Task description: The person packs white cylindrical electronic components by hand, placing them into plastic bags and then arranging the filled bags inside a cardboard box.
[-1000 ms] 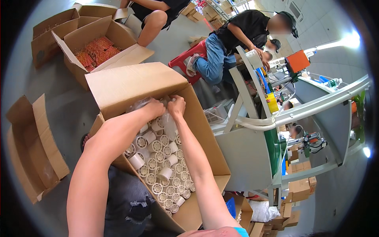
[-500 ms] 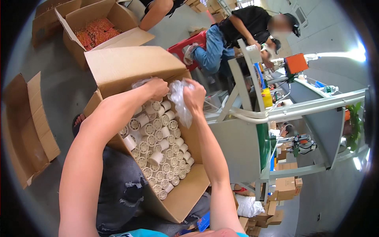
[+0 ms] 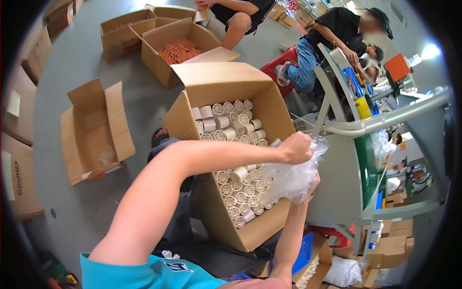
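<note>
A clear plastic bag (image 3: 288, 179) hangs bunched over the right edge of an open cardboard box (image 3: 221, 79). My left hand (image 3: 296, 148) is closed in a fist on the bag's upper part, the forearm stretching across the box. Just below it, my right hand (image 3: 314, 187) grips the same bag, its fingers partly hidden behind the plastic. Inside the box are many white cylindrical plastic parts (image 3: 239, 174) with spoked ends, mostly upright, some lying on their sides. The bag and my left forearm cover part of them.
Left on the floor stands an open carton (image 3: 94, 130) with a scrap of plastic inside. Another carton (image 3: 154, 41) beyond holds red-orange pieces (image 3: 182, 50), near a person's bent knee. A grey machine bench (image 3: 334, 178) borders the right, where a seated person (image 3: 332, 38) works.
Both hands have moved from the far end of the box to its right side, with the plastic bag now bunched between them. The view has swung left, showing more floor and cartons.
</note>
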`<state>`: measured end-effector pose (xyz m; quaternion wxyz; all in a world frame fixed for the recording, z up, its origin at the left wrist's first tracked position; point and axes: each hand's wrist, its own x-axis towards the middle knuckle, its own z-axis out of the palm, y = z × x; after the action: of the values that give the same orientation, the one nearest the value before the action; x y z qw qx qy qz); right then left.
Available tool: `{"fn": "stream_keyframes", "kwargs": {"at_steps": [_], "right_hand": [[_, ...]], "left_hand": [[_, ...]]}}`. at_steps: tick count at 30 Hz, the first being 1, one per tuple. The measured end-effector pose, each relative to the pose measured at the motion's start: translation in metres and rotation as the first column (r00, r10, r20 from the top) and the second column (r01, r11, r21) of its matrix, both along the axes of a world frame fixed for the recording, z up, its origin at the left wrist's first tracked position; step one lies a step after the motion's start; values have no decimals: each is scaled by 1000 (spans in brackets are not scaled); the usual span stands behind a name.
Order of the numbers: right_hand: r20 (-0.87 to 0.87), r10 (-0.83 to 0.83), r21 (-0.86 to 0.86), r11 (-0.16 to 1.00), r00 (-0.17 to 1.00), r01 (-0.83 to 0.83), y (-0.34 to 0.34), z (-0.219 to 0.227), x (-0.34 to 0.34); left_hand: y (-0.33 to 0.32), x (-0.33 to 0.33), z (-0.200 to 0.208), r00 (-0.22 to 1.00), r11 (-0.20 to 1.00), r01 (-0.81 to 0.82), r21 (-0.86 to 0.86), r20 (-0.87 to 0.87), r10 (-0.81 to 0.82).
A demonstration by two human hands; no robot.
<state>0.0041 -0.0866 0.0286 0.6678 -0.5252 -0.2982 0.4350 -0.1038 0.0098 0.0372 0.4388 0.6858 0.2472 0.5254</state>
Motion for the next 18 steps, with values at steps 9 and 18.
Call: {"fn": "stream_keyframes", "kwargs": {"at_steps": [9,18], "right_hand": [[-284,299,245,941,911,-232,-10,-127,39],[-185,-117,117,983,976,140,-26,-72,10]], "left_hand": [[-77,37,-87,979,973,-172,-152,-141,151],[-56,65,-99,994,984,-105,-141,-47,100]]}}
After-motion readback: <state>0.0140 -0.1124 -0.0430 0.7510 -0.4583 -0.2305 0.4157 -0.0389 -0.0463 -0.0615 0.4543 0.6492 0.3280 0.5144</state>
